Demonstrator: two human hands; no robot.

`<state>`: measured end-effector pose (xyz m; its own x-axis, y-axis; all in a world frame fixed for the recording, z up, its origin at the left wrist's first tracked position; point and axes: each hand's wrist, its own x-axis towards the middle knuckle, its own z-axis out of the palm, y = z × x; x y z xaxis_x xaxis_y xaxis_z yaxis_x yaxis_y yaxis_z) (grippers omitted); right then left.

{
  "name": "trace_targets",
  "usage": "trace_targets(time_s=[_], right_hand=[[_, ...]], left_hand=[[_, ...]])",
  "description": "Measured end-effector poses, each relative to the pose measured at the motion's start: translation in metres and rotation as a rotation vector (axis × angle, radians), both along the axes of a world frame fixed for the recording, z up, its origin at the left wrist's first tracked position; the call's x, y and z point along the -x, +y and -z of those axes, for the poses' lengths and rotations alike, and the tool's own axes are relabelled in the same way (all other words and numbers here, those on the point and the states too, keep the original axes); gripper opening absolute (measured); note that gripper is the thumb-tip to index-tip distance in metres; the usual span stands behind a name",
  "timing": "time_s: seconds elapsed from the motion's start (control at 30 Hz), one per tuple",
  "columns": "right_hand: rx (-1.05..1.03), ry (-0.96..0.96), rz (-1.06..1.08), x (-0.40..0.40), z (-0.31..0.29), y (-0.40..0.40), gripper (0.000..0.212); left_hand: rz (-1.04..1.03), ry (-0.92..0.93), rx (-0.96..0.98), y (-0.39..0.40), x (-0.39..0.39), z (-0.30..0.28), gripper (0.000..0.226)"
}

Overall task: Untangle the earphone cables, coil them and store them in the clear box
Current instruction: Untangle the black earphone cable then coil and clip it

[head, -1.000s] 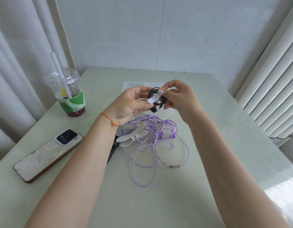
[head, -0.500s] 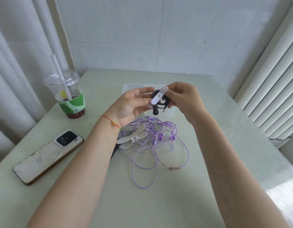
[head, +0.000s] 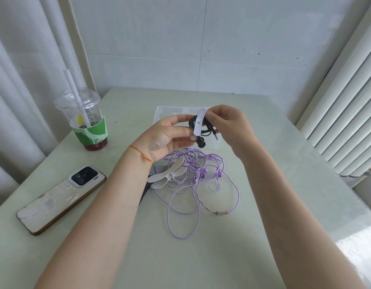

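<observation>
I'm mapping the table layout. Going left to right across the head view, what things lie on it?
Phone → iced drink cup → white cable ties → tangled purple earphones. The clear box and the black earphone coil, held by both hands, overlap the purple tangle's span, so I leave them out.

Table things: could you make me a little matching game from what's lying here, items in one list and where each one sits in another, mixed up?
Items:
1. black earphones
2. purple earphones
3. phone
4. drink cup

Places:
A. lying flat at the left edge of the table
B. held up between the left hand and right hand, with a white strap around them
C. standing at the far left, straw in the lid
D. tangled loose on the table below the hands

Pairs: 1-B, 2-D, 3-A, 4-C
</observation>
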<state>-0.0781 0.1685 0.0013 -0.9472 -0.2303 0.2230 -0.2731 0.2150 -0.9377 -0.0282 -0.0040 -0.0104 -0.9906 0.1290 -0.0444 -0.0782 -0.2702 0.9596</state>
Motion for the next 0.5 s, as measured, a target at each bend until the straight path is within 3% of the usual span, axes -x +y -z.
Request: trace_targets(time_s=[0.23,0.5], right_hand=[[-0.012,-0.093,-0.244,-0.0056,0.0033,-0.004,0.049],[0.056,-0.107,-0.294,-0.0082,0.0005,-0.004,0.046]], left_hand=[[-0.11,0.004,-0.15,-0.0019,0.0053,0.0011,0.037],[-0.096,-0.061,-0.149,-0.0042,0.0071,0.0032,0.025]])
